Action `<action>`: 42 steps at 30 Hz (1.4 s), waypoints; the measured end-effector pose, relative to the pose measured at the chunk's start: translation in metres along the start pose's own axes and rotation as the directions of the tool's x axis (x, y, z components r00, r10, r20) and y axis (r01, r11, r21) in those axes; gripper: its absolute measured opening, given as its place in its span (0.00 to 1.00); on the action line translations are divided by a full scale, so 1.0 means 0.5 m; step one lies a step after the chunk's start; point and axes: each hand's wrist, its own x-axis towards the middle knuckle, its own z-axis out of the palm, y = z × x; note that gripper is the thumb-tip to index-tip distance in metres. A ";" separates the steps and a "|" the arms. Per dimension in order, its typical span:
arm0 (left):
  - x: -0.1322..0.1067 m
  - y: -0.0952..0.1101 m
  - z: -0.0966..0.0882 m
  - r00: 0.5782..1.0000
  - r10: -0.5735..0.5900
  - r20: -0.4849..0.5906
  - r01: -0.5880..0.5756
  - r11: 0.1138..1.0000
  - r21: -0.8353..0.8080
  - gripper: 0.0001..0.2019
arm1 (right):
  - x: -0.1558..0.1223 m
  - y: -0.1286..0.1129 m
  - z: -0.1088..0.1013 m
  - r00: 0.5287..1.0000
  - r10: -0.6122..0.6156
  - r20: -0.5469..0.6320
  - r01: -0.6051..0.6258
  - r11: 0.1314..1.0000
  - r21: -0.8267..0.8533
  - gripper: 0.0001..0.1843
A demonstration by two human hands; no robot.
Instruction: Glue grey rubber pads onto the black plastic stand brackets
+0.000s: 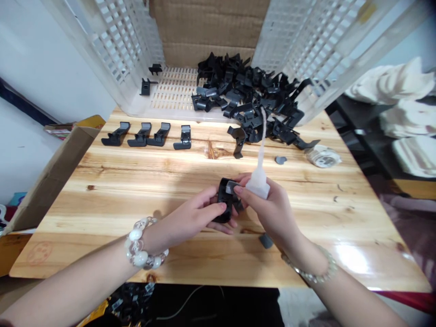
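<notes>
While your left hand gripped the black plastic clip above the wooden table, your right hand closed around a soft white squeeze bottle; the clip looked light and stiff, safest held by its body.

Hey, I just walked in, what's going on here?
A person is working at a light wooden table. Their left hand holds a black plastic clip with a small grey pad on it, while their right hand grips a white squeeze bottle with a long thin nozzle. Four similar clips lie in a row on the table, and a heap of clips sits in a white lattice plastic crate.
</notes>
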 end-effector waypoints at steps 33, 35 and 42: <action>-0.001 0.004 0.022 1.000 -0.013 -0.001 0.013 1.000 -0.017 0.14 | -0.011 0.007 0.014 0.937 -0.349 -0.003 0.321 0.867 -0.382 0.04; -0.002 0.004 0.024 1.000 -0.011 -0.005 0.011 1.000 -0.013 0.15 | -0.011 0.007 0.014 0.939 -0.345 -0.012 0.312 0.864 -0.394 0.05; 0.000 -0.002 0.023 1.000 0.012 -0.016 -0.012 1.000 0.025 0.17 | -0.010 0.010 0.018 0.969 -0.239 -0.056 0.210 0.926 -0.315 0.06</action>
